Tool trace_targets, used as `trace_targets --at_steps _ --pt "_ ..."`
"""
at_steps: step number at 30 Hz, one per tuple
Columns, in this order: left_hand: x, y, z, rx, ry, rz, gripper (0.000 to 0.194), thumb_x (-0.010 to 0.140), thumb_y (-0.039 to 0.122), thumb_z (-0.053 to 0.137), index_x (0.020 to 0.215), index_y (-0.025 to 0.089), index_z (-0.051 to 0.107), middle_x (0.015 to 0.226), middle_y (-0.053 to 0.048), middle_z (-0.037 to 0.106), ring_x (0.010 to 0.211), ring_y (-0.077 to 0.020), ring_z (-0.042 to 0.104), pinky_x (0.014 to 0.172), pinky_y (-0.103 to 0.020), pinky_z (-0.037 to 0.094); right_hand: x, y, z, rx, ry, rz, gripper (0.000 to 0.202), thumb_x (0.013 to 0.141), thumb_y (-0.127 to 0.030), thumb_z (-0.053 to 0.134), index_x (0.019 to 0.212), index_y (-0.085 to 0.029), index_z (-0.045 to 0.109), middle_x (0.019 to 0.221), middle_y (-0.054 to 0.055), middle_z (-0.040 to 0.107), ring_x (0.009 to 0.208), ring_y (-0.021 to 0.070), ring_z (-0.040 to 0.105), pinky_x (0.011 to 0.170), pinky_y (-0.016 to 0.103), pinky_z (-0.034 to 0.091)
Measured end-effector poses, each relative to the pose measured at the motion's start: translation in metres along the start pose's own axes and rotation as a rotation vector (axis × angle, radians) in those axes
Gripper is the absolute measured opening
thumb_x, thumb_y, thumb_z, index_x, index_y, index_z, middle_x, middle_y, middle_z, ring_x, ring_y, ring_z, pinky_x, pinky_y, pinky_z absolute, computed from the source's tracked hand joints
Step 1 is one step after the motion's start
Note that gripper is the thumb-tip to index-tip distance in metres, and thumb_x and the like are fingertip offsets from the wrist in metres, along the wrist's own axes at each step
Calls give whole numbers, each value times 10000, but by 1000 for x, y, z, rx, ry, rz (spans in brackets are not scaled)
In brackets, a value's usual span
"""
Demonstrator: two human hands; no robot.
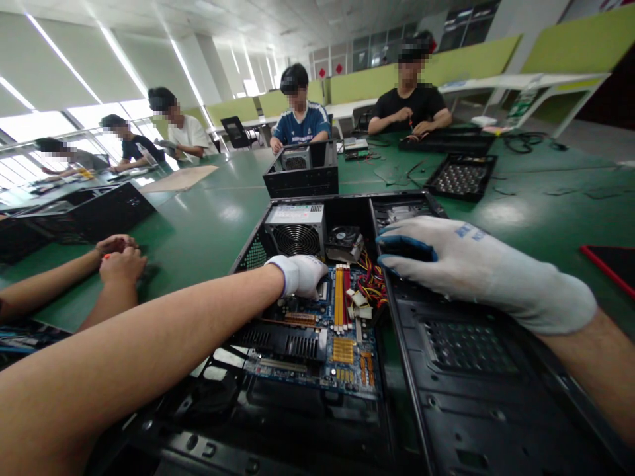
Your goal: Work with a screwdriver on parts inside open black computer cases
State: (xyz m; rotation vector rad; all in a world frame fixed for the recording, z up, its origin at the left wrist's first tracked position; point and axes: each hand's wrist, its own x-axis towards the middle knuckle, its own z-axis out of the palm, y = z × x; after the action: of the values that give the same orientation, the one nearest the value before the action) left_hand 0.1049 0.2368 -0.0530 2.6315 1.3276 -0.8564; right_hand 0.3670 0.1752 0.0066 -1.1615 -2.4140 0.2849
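Note:
A black computer case (417,370) lies on its side in front of me. Inside it is a blue motherboard (367,344) with yellow and red memory slots (342,297). My left hand (308,275), in a white glove, reaches down to the processor socket (323,291). Its fingers are drawn together there, and whatever they pinch is hidden. My right hand (441,254), in a white glove with a blue palm, rests over the case's drive-bay side; thumb and fingers are apart, with their tips by the inner edge.
Behind the motherboard sit a power supply (296,231) and a processor fan (344,241); loose cables (370,284) lie beside the slots. A co-worker's bare hands (122,261) are at the left. Another case (302,175) and a black tray (461,177) stand farther along the green table (213,221). Several people sit around it.

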Motion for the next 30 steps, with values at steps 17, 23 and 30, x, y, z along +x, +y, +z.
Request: trace_targets --at_steps 17,23,30 --pt "1 -2 1 -18 -3 15 584 759 446 815 1266 191 678 1295 -137 711 1154 -307 694 946 -339 563 1 -3 -1 25 -7 -12 424 926 -590 603 1176 -279 746 1170 38 760 1096 314 680 993 452 514" --pt "5 -5 5 -15 2 59 551 749 447 787 1221 183 682 1214 -130 738 1074 -295 722 873 -329 582 2 -1 -1 17 -1 -8 429 912 -580 626 1185 -272 748 1163 40 763 1084 312 685 984 446 517" --pt "-1 -3 -1 -21 -10 59 553 727 465 764 1184 165 682 1201 -145 743 1066 -319 726 867 -346 589 0 1 1 23 7 -5 453 918 -587 627 1230 -271 721 1235 47 744 1136 319 671 1030 466 503"
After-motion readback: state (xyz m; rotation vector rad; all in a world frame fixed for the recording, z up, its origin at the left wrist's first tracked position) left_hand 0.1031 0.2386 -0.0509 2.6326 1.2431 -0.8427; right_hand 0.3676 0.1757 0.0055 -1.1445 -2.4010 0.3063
